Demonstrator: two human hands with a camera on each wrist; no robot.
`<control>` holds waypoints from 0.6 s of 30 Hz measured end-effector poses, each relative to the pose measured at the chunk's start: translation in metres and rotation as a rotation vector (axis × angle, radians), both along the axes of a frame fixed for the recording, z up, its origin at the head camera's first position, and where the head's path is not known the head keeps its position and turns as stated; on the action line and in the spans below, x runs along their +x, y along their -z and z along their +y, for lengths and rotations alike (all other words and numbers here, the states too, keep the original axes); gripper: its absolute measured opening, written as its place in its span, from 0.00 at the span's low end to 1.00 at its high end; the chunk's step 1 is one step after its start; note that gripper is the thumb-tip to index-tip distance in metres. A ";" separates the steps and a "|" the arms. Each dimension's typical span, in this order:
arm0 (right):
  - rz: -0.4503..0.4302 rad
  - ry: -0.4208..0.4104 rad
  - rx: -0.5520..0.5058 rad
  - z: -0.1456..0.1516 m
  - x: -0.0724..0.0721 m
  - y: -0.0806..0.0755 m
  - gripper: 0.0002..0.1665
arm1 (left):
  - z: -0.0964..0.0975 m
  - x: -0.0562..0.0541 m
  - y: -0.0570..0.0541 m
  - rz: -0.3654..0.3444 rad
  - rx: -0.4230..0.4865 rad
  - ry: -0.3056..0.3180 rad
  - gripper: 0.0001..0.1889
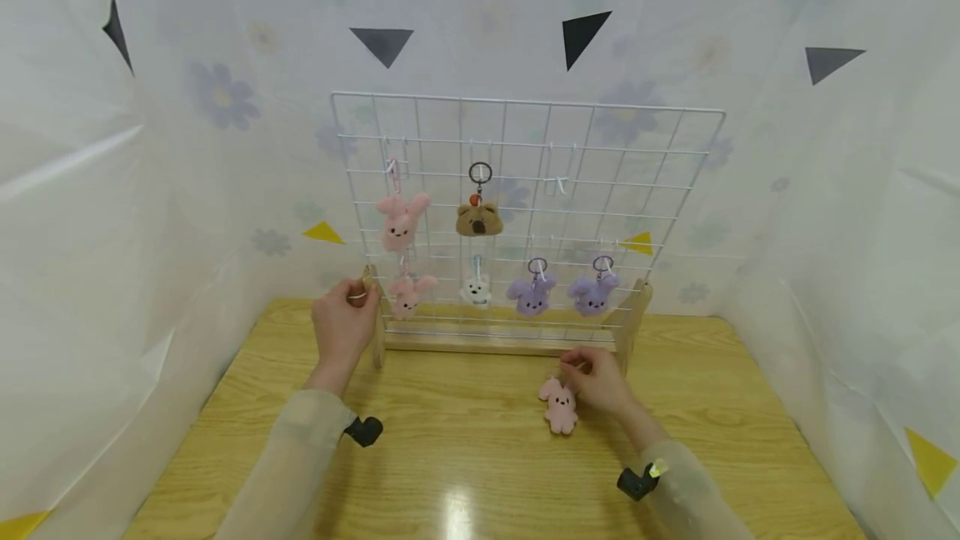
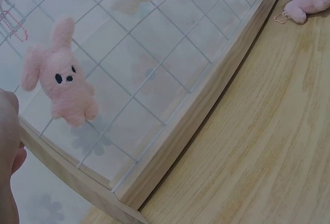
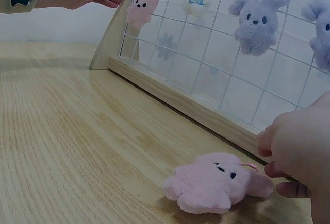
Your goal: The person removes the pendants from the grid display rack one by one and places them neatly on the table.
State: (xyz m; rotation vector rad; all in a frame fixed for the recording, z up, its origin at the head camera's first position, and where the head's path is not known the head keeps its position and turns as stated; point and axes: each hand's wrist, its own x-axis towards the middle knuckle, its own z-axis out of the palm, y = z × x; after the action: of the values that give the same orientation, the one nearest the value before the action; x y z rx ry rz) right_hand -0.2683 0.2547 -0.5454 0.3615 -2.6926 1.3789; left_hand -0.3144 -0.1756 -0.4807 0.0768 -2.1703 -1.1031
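My left hand (image 1: 345, 319) grips the top of the left wooden upright (image 1: 378, 340) on a white wire grid rack (image 1: 525, 102). A pink plush bunny keychain (image 1: 560, 408) lies face up on the table, its thin pink loop (image 2: 280, 18) spread on the wood. My right hand (image 1: 596, 380) hovers close beside the bunny's ears, fingers loosely curled over the loop and near the rack's wooden base (image 1: 480, 347). In the right wrist view, the thumb stands apart from the other fingers (image 3: 265, 141).
Hooks on the grid carry two pink bunnies (image 1: 401, 223), a brown bear (image 1: 478, 220), a white plush animal (image 1: 477, 290) and two purple bunnies (image 1: 532, 296). A bare white hook (image 1: 557, 185) sits upper right. White sheeting (image 1: 840, 232) surrounds the wooden table (image 1: 450, 440).
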 end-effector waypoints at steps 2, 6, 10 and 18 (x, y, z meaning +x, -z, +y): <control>0.028 -0.011 -0.005 0.002 0.002 -0.001 0.03 | 0.000 0.000 0.000 0.000 -0.001 0.000 0.10; 0.071 -0.037 -0.008 0.005 0.006 -0.003 0.03 | 0.000 0.001 -0.001 -0.006 0.008 0.004 0.10; 0.075 -0.057 -0.011 0.008 0.012 -0.009 0.04 | -0.001 0.001 -0.001 -0.015 0.011 0.003 0.11; 0.127 -0.089 -0.057 0.001 0.022 -0.040 0.03 | 0.000 0.003 -0.003 -0.026 0.006 0.008 0.11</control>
State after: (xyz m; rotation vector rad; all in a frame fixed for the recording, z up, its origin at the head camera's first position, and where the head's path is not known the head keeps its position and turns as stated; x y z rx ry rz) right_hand -0.2463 0.2561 -0.5053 0.5505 -2.5583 1.4012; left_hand -0.3110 -0.1755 -0.4776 0.0853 -2.1924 -1.1189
